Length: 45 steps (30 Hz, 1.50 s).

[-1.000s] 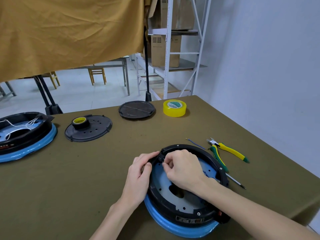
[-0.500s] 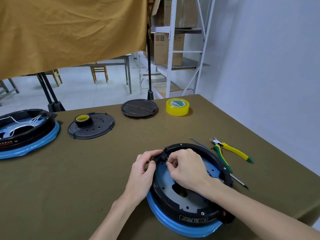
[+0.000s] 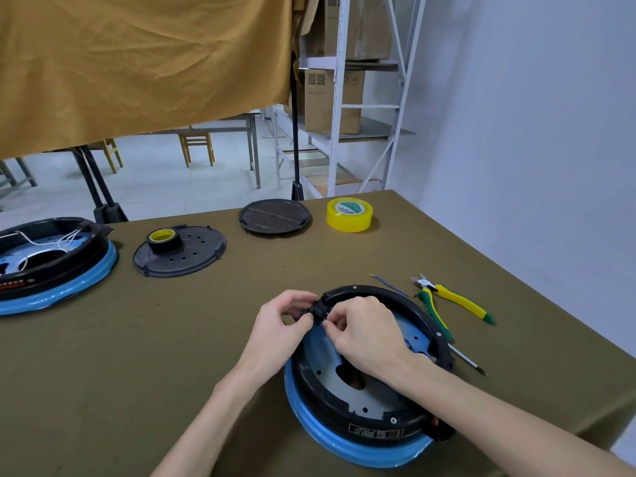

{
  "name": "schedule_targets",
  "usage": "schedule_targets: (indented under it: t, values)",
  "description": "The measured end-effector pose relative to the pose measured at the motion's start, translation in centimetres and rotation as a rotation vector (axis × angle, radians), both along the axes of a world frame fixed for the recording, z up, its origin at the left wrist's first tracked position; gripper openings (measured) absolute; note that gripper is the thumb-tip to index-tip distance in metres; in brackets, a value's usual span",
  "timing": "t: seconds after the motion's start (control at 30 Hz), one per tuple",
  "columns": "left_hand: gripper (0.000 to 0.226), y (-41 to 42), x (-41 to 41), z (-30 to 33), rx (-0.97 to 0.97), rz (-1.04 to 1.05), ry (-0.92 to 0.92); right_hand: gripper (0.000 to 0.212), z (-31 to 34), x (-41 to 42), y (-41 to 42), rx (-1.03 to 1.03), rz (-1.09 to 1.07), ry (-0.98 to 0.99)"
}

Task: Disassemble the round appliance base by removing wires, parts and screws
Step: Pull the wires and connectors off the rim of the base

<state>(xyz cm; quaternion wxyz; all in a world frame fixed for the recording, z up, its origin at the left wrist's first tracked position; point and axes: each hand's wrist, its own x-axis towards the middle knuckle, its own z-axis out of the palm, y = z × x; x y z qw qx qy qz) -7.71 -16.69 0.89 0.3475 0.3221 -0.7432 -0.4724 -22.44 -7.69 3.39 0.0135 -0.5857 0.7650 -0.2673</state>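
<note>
While the round appliance base lay unmoved as before, left hand and right hand still pinched its small rim part, not yet freed.

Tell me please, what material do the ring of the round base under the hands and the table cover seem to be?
The round base's black ring looks like moulded plastic: smooth, semi-gloss, with soft highlights and small screws. Its blue rim seems glossy plastic or rubber; I cannot tell which. The table cover looks like matte olive fabric that gives no reflection.

blue-rimmed black base, olive tablecloth
</note>
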Motion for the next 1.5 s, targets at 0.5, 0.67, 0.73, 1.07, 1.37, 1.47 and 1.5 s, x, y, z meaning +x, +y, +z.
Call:
schedule_targets:
  t: [0.5,0.67,0.73,1.07,1.37,1.47,1.5]
  values:
    - [0.021,-0.8,-0.7,0.4,-0.076,-0.051,-0.08,0.01,0.4,-0.1,0.2,0.005,0.013,-0.11]
    - [0.021,-0.8,-0.6,0.1,-0.087,-0.067,-0.068,0.011,0.5,-0.1,0.3,0.004,0.021,-0.118]
    - [0.021,-0.9,-0.7,-0.1,-0.089,-0.071,-0.066,0.012,0.5,-0.1,0.3,0.0,0.028,-0.125]
    - [0.02,-1.0,-0.7,-0.3,-0.099,-0.086,-0.063,0.014,0.3,-0.3,0.1,-0.015,0.064,-0.222]
    - [0.017,-1.0,-0.7,-0.3,-0.097,-0.087,-0.064,0.014,0.1,-0.2,0.1,-0.022,0.08,-0.177]
    - [0.019,-0.9,-0.6,-0.2,-0.075,-0.089,-0.053,0.014,0.0,-0.3,0.1,-0.023,0.075,-0.199]
    - [0.02,-0.8,-0.6,-0.2,-0.07,-0.086,-0.053,0.015,-0.1,-0.4,0.2,-0.025,0.072,-0.2]
